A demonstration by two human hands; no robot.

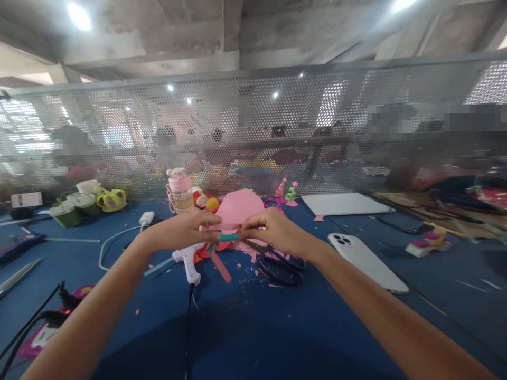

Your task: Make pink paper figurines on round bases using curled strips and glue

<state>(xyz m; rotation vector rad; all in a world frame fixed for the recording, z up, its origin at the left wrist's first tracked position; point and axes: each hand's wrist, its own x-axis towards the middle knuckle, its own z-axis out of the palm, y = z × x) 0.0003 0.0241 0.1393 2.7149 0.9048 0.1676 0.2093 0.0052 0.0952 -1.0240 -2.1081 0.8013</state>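
Both hands raised just above the blue table (253, 338), meeting at centre. Left hand (190, 228) pinched, thumb and fingers closed on the left edge of a pink paper piece (238, 210); right hand (270, 229) likewise pinched on the same piece from the right, fingertips of the two hands almost touching. Short teal strip (228, 238) visible just under the fingertips, between the hands; whether gripped or merely stuck to the paper, not determinable. Paper judged thin, very light, limp under its own span, easily creased or torn; no slip hazard, but little stiffness, so best taken at the edge with a fingertip pinch on both sides of the working line, as now. Broad rounded part of the sheet pointing up and away from the wearer, towards the perforated metal screen (277, 121); lower edge held across, so gripped edge running left to right. Teal strip also lying left to right. Separate pink strip (221, 267) hanging or lying below the hands, slanting down to the right. On the table just beneath: white glue gun (189, 262) with black cord, black-handled scissors (279, 266), pink offcuts. White phone (366, 261) face down to the right, near the right forearm; pink bottle (180, 191) beyond the left hand. Other persons behind the screen, blurred.
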